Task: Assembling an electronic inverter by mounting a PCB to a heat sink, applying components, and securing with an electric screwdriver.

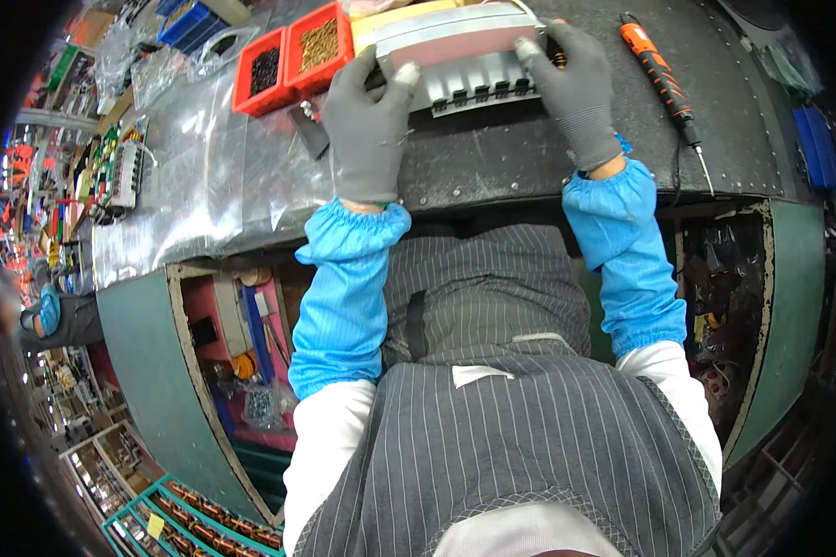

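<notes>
A silver metal housing (460, 32) with a row of black terminals along its near edge stands on the far part of the bench. My left hand (367, 121), in a grey glove, grips its left end with the thumb on the front face. Around the right end my right hand (571, 84), gloved alike, has closed, its thumb also pressed to the front. An orange and black electric screwdriver (658, 74) lies to the right of my right hand, its bit pointing toward me. Left of the housing sit red bins (293, 90) with dark and brass-coloured screws.
A clear plastic sheet (195, 186) covers the bench's left side, with a blue bin (190, 26) behind it. Small dark flat parts (308, 130) lie beside my left hand. Open compartments under the bench hold tools and bags. Another person's blue-sleeved arm (48, 311) shows at far left.
</notes>
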Demonstrator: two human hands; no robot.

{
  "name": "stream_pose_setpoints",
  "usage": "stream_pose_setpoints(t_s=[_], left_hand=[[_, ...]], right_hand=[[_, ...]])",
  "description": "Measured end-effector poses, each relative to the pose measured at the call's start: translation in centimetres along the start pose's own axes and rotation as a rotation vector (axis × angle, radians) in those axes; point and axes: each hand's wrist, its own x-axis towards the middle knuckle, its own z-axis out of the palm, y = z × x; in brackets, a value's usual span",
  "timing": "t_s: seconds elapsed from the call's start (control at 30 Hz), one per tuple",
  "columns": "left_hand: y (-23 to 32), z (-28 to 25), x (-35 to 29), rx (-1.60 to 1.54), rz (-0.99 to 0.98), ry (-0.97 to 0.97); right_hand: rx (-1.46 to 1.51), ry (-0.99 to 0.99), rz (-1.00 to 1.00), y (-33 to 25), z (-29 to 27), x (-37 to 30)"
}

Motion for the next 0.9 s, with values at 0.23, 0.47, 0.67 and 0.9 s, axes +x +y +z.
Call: stream_pose_setpoints(t_s=[0.23, 0.47, 0.67, 0.9], left_hand=[[1.1, 0.5, -0.3, -0.01, -0.125, 0.046], [1.7, 0.4, -0.6, 0.02, -0.168, 0.044], [2.2, -0.5, -3.8, 0.029, -0.061, -0.069], [0.2, -0.7, -4.9, 0.057, 0.016, -0.063]], right_hand=[[-0.026, -0.113, 0.141, -1.2, -1.1, 0.2], [-0.037, -0.106, 0.126, -1.1, -1.1, -0.1], [0.081, -0.039, 0.071, -1.4, -2.7, -3.2], [-0.112, -0.033, -0.21, -5.0, -5.8, -2.8]])
